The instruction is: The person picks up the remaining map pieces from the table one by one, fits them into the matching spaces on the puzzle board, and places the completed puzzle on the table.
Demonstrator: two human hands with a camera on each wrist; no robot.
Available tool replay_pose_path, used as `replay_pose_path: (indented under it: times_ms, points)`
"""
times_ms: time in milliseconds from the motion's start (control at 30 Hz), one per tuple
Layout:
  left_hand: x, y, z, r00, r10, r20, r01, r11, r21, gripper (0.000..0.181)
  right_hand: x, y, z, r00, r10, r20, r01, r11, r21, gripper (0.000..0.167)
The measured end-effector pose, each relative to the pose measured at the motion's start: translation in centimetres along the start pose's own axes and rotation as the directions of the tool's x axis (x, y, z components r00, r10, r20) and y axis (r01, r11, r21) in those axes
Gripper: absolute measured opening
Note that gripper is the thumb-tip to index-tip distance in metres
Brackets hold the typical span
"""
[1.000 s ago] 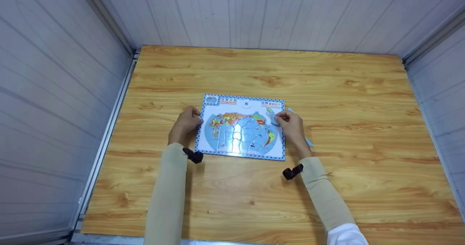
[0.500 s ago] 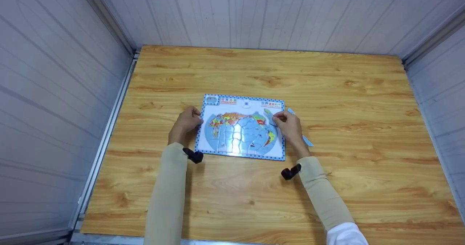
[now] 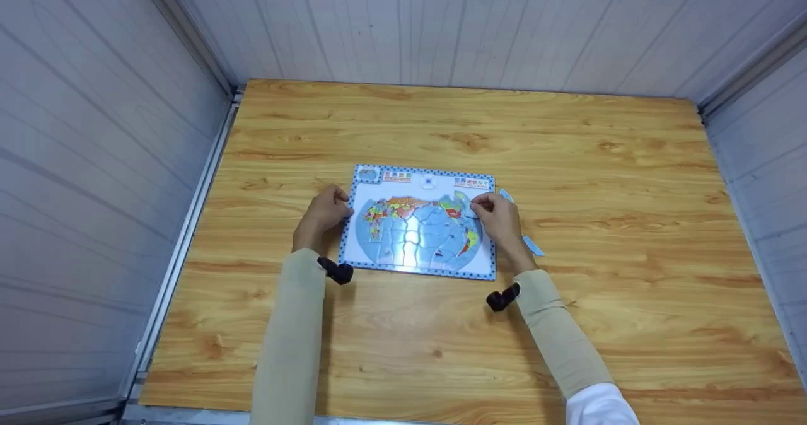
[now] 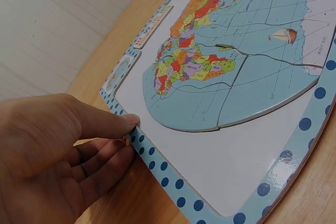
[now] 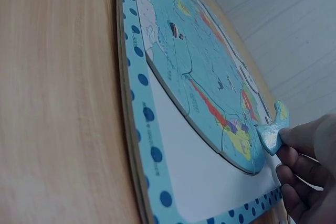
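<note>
A world-map jigsaw puzzle board [image 3: 416, 273] with a blue dotted border lies on the table, most of its oval map filled with fitted pieces. At its left edge my left hand [image 3: 323, 212] pinches the rim, thumb [image 4: 107, 124] on top and the other fingers below. My right hand [image 3: 501, 218] holds a loose blue puzzle piece [image 5: 270, 137] with a yellow-green tip between thumb and fingers. The piece is tilted over the map's upper right, close to the fitted pieces; whether it touches them I cannot tell. The fingers partly cover it in the head view.
Just right of the board, partly behind the right hand and wrist, lie a light-blue piece [image 3: 533, 246] and another blue sliver [image 3: 506, 195]. The wooden table [image 3: 630, 223] extends around the board. Pale panel walls [image 3: 403, 28] stand at the back and sides.
My right hand has moved slightly left with the puzzle piece, bringing it nearer the map's upper right edge. The left hand and the board stay in place.
</note>
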State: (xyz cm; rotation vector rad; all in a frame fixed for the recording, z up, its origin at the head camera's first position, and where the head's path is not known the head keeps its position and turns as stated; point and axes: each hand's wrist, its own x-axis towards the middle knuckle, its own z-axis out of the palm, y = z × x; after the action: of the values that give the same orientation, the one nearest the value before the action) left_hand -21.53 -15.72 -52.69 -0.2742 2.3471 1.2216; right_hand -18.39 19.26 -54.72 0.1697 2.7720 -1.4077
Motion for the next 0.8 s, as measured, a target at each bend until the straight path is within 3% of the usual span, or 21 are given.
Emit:
replay_pose_path:
  times_ms: [567,800]
  points:
    - [-0.11,0.25,-0.05,0.999,-0.040,0.017,0.041,0.999,-0.014,0.027,0.30,-0.13,0.12,0.999,0.029,0.038,-0.028,0.999,-0.022,0.016]
    - [0.03,0.07,-0.01,1.000,-0.014,0.011,0.014,1.000,-0.002,0.027,0.30,-0.10,0.27,0.999,0.019,0.029,-0.017,0.998,-0.058,0.018]
